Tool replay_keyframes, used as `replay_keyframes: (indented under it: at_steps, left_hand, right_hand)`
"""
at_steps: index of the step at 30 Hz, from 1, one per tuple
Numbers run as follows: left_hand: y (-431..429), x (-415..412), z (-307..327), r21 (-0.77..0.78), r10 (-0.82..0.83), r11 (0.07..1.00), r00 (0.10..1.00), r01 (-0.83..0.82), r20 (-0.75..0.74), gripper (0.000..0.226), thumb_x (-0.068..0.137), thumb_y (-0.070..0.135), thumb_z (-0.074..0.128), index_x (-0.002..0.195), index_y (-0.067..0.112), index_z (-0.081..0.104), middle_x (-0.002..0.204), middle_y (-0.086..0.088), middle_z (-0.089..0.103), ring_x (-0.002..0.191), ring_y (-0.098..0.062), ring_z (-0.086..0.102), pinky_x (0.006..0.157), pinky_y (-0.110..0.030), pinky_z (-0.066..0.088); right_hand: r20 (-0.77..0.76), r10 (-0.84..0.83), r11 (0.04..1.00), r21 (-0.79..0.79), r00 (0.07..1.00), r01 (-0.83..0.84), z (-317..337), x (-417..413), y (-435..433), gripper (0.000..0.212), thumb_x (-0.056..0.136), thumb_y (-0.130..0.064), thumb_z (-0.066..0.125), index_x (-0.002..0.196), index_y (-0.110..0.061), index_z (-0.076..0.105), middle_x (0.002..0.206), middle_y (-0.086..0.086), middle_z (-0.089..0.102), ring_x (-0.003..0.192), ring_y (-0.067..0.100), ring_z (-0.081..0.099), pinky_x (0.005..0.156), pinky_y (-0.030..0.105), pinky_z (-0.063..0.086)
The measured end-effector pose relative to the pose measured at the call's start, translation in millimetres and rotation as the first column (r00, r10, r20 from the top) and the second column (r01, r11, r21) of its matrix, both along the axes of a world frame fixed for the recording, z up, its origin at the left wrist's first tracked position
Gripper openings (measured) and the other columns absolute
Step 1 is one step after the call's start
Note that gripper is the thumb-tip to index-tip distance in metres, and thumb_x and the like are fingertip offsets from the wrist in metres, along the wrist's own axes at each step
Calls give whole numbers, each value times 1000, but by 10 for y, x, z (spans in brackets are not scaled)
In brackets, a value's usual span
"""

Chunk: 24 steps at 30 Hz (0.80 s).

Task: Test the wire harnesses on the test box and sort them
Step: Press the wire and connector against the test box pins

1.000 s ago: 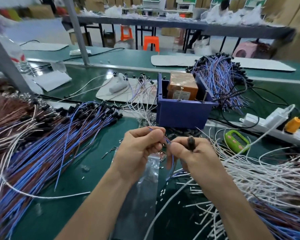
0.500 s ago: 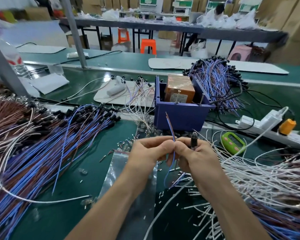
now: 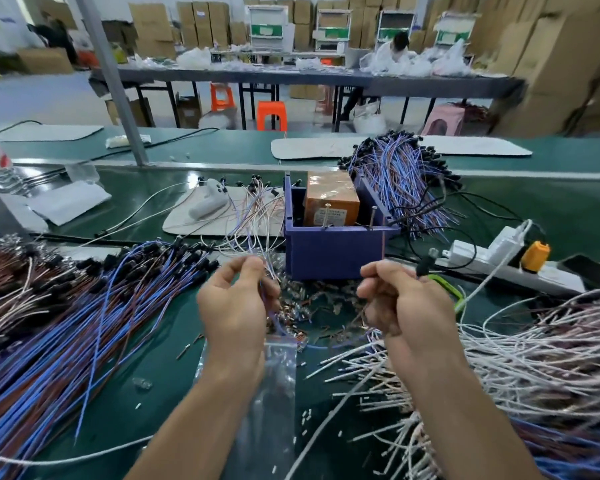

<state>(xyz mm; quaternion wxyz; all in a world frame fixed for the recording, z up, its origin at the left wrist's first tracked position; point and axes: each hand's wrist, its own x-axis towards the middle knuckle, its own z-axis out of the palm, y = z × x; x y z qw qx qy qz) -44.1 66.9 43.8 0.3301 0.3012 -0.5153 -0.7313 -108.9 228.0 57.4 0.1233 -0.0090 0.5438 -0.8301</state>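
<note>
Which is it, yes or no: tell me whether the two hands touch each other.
No: the left hand, pinching a blue wire, and the right hand are apart, loose terminals showing between them.

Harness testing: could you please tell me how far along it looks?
Probably done: the rear pile behind the box and the left pile. In hand: left hand and right hand hold one harness before the box, not touching it. Remaining: the loose white pile at right, seemingly plenty.
</note>
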Motion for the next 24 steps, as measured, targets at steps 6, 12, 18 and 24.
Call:
replay_keyframes:
  at_steps: [6, 12, 18, 24]
  left_hand:
    - [36, -392, 104, -40, 18, 999, 989, -13, 147, 20, 93, 8, 63, 94, 18, 81, 48, 16, 58, 41, -2, 41, 57, -28, 37]
    - [97, -516, 18, -587, 200, 808, 962, -54, 186, 19, 91, 22, 76, 76, 33, 77, 56, 28, 66, 56, 4, 66, 60, -25, 59]
    - [183, -571, -52, -684, 227, 729, 953, -29, 201, 34, 88, 27, 74, 59, 43, 67, 55, 34, 62, 58, 3, 65, 56, -11, 47]
    - [208, -513, -69, -652, 181, 755, 977, -62, 116, 38, 86, 21, 75, 60, 46, 64, 57, 31, 65, 49, 3, 63, 50, -6, 43]
  right_hand:
    - [160, -143, 981, -105, 977, 161, 8, -171, -113, 34, 103, -15, 54, 73, -3, 63, 53, 9, 59, 30, 10, 26, 39, 22, 25]
    - [168, -161, 979, -100, 973, 180, -148, -209, -86, 37, 100, -13, 59, 65, -6, 68, 56, 13, 60, 34, 13, 33, 38, 22, 29]
    - [182, -133, 979, -126, 974, 158, -190, -240, -71, 44, 98, -12, 58, 56, -11, 70, 55, 12, 59, 32, 12, 28, 40, 22, 28]
    - [162, -119, 982, -126, 980, 140, -201, -250, -48, 45, 98, -11, 57, 55, -12, 70, 55, 12, 58, 32, 12, 28, 40, 23, 27]
